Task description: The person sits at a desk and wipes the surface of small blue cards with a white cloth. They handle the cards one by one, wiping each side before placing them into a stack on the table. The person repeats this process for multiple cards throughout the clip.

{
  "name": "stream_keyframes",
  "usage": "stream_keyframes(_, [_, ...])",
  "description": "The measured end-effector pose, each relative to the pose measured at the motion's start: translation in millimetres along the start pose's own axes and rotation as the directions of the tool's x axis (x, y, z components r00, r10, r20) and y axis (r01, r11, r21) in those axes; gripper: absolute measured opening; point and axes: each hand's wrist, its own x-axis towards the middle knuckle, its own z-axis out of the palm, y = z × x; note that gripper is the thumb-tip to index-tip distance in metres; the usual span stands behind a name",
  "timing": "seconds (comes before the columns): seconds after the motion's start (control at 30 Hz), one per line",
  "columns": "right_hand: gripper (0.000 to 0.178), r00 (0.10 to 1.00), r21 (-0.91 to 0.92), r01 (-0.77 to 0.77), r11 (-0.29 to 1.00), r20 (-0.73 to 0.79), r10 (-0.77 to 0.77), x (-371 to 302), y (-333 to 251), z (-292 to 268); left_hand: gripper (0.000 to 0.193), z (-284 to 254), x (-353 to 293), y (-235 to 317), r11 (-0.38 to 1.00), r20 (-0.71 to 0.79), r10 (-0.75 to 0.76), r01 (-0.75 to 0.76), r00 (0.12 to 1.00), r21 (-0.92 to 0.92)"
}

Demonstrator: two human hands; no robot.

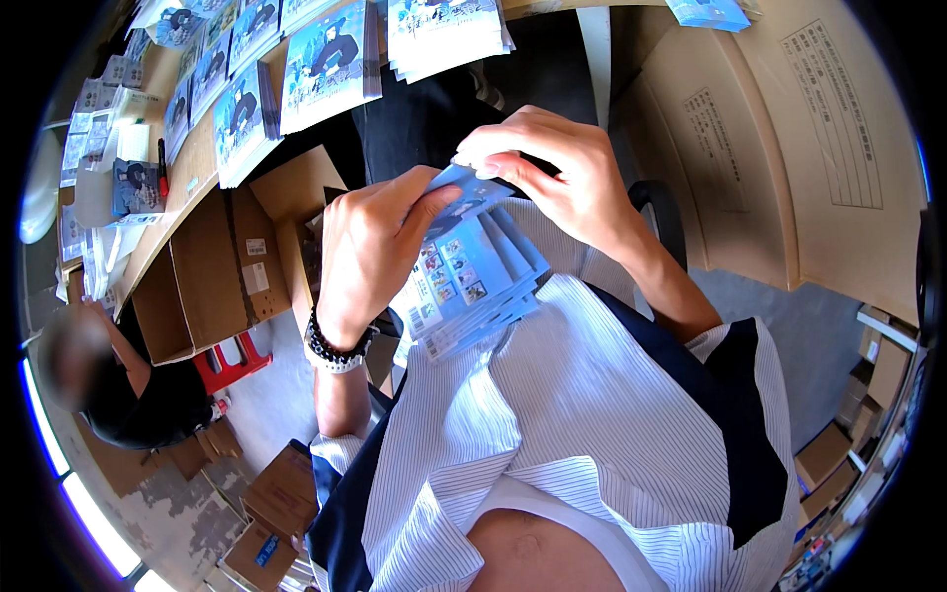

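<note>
A fanned stack of thin, glossy blue printed cards (472, 281) sits close to the person's chest, over a white pinstriped shirt with navy panels (592, 414). The left hand (370, 247), with a black-and-white beaded bracelet (335, 347) at its wrist, has its grip wrapped round the stack's left edge, thumb pressed on the top card. The right hand (547, 173) pinches the upper corner of the top card between thumb and fingertips. Beyond the hands, a wooden bench (197, 163) carries overlapping rows of flat blue illustrated packets (326, 59) and a red-capped marker (162, 166). Open brown cardboard boxes (212, 271) stand under the bench, and a large curved cardboard sheet (789, 148) rises on the right. Another person in a dark top (148, 400) crouches at lower left.
</note>
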Motion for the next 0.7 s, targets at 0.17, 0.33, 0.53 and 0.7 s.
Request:
stream_keyframes(0.17, [0.021,0.997,0.077,0.005,0.997,-0.072,0.001,4.9,-2.7,-0.7,0.019,-1.1,4.9,5.0,1.0,0.009,0.01,-0.01,1.0,-0.018])
stream_keyframes(0.33, [0.022,0.999,0.041,0.024,0.999,-0.04,-0.023,6.4,-3.8,3.7,0.019,-1.9,5.0,4.6,1.0,0.01,0.013,-0.013,1.0,0.002])
stream_keyframes(0.53, [0.022,0.997,-0.065,0.073,0.995,0.007,-0.073,0.0,-6.4,1.2,0.017,3.0,-2.3,2.1,0.998,-0.077,0.037,-0.041,0.996,-0.057])
stream_keyframes(0.7, [0.022,0.987,-0.157,-0.025,0.987,0.153,0.049,-53.4,42.3,-2.6,0.031,-43.4,-22.8,-39.3,0.88,-0.508,-0.432,0.224,0.745,-0.419])
